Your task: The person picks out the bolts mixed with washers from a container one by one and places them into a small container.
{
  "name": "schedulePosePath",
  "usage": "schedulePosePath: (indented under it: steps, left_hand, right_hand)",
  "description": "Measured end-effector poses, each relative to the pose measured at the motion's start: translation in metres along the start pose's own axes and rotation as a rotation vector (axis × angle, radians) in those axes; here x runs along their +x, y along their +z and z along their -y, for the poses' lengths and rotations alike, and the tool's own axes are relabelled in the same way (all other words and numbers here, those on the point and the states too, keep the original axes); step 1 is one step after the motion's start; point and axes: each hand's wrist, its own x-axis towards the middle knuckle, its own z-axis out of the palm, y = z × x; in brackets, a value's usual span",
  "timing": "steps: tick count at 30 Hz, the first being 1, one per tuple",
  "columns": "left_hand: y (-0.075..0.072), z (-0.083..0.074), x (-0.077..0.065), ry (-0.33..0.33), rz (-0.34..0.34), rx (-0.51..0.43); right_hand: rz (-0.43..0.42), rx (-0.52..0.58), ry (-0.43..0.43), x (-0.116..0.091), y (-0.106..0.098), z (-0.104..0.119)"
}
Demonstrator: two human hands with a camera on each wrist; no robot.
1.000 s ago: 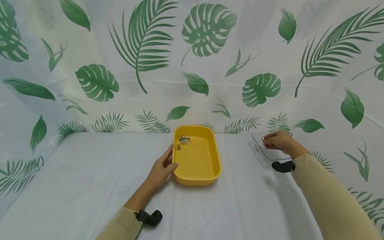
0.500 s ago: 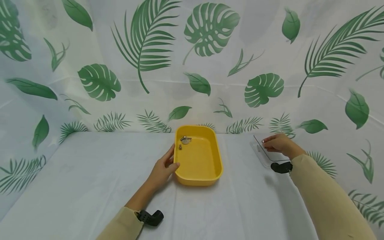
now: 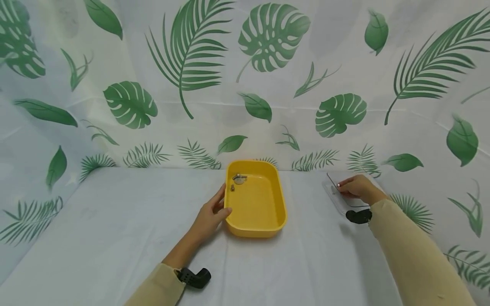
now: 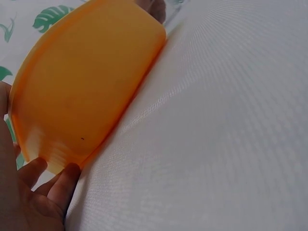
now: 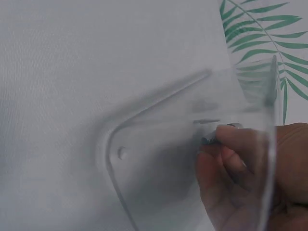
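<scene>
My left hand (image 3: 208, 219) holds the left side of a yellow plastic tray (image 3: 283, 208), thumb at the rim and fingers along the outer wall. In the left wrist view, fingertips press the tray's orange-lit wall (image 4: 91, 82). Inside the tray, near its far left corner, lie a few small metal screws (image 3: 232, 187) and a round metal disc (image 3: 240, 181). To the right, my right hand (image 3: 360, 190) reaches into a clear plastic box (image 3: 337, 202). Its thumb and fingertips pinch a small threaded screw (image 5: 210, 140), seen through the box's transparent wall in the right wrist view.
A white cloth (image 3: 115, 238) covers the table. Behind it rises a white backdrop (image 3: 214, 140) printed with green leaves. The clear box's upright wall (image 5: 269, 159) stands between the right wrist camera and the fingers.
The right hand has dipped lower into the clear box. The left hand keeps its hold on the tray, and the whole head view has shifted slightly.
</scene>
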Motion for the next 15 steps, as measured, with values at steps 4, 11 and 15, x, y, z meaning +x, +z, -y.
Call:
schedulePosePath:
  steps: [4,11,15]
  left_hand:
    - [0.001,0.0,0.0,0.012,0.004,0.009]
    - [-0.001,-0.001,0.001,0.002,0.007,0.015]
    - [-0.001,0.0,0.0,-0.007,-0.001,0.025]
  right_hand:
    - [-0.027,-0.019,0.03,0.004,0.003,-0.002]
    - [-0.084,-0.039,0.069,0.011,0.005,-0.003]
    - [-0.104,-0.022,0.09,0.014,0.008,-0.003]
